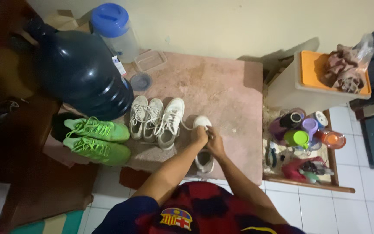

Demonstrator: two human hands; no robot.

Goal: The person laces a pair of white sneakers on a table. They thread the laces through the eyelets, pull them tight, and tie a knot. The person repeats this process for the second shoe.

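Observation:
Both my hands meet over a white sneaker [204, 160] standing on a pinkish low platform [221, 86]. My left hand [199, 134] and my right hand [215, 144] grip its upper middle, where the laces are; a lace runs from there to the neighbouring shoe. Its toe points to the wall. Just left stands another white sneaker [171, 122], then a pair of white sneakers [145, 116], then a pair of bright green shoes [97, 139] lying sideways.
A large dark water jug [81, 71] and a clear jar with a blue lid [115, 30] stand at the back left. At right, a wooden tray [325, 184] holds coloured cups and bottles, behind it a white bin with an orange top [314, 78].

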